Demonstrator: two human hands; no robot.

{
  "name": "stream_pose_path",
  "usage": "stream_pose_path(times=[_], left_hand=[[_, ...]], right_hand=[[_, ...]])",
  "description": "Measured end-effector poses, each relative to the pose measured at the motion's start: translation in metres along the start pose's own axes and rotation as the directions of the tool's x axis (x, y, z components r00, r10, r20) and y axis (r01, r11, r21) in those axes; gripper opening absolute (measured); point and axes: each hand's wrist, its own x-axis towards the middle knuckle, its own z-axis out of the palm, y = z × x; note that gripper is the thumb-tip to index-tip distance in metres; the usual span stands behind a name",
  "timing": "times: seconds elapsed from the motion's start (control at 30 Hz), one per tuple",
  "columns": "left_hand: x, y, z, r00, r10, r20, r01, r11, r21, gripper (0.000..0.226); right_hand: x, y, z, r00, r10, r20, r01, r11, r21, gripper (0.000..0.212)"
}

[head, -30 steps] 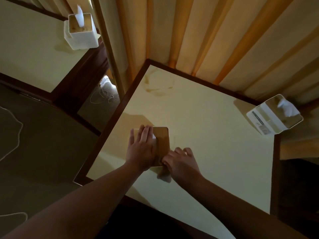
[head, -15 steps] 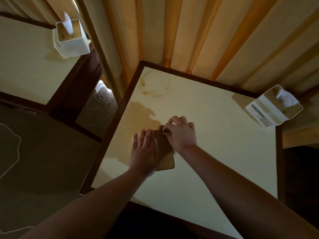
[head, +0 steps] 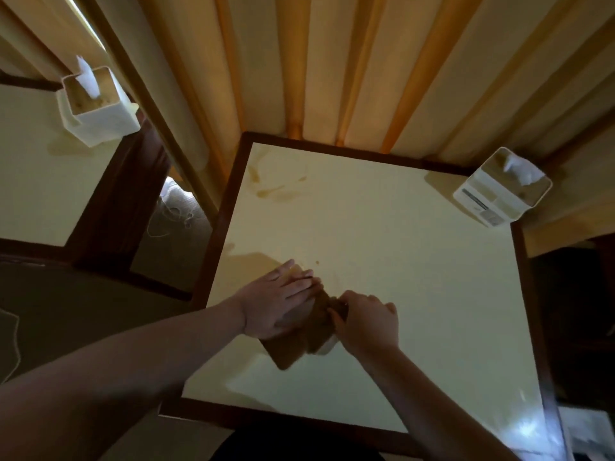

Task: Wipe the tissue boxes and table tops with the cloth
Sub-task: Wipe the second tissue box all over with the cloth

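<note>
A white tissue box stands on the side table left of the cream table. The left hand presses flat, fingers straight, on a lying tissue box; the right hand grips the brown cloth against it. Another tissue box sits at the table's far right corner.

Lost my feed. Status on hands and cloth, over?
Left hand flat on box, right hand gripping cloth against it. Box lies on table. Nothing in the way.
</note>
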Motion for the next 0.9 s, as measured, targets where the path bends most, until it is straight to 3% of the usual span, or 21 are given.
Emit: stream_pose_path(times=[0.1,0.23,0.37,0.5,0.67,0.77,0.9], left_hand=[[0.006,-0.010,-0.005,0.991,0.121,0.062,-0.122,0.992,0.018,0.090],[0.007,-0.004,-0.010,0.993,0.114,0.004,-0.114,0.990,-0.078,0.078],[-0.008,0.023,-0.002,0.983,-0.117,-0.141,0.088,0.977,-0.195,0.049],[-0.020,0.050,0.006,0.904,-0.373,-0.209,0.296,0.898,-0.326,0.039],[-0.020,0.060,0.005,0.834,-0.517,-0.194,0.382,0.794,-0.473,0.021],[-0.022,0.059,0.001,0.849,-0.487,-0.205,0.342,0.803,-0.488,0.035],[-0.036,0.057,0.001,0.882,-0.429,-0.194,0.326,0.853,-0.407,0.059]], right_hand=[[-0.018,-0.004,0.010,0.998,0.062,-0.027,-0.061,0.998,0.005,0.032],[-0.028,-0.008,0.014,0.991,0.120,-0.060,-0.119,0.993,0.025,0.029],[-0.029,-0.009,0.019,0.991,0.119,-0.062,-0.111,0.986,0.121,0.028],[-0.023,-0.005,0.016,0.996,0.087,-0.021,-0.085,0.991,0.103,0.030],[-0.034,-0.017,0.019,0.990,0.137,0.019,-0.138,0.979,0.148,0.033],[-0.053,-0.029,0.031,0.990,0.140,-0.011,-0.136,0.973,0.188,0.033],[-0.067,-0.035,0.039,0.984,0.082,-0.157,-0.028,0.948,0.318,0.028]])
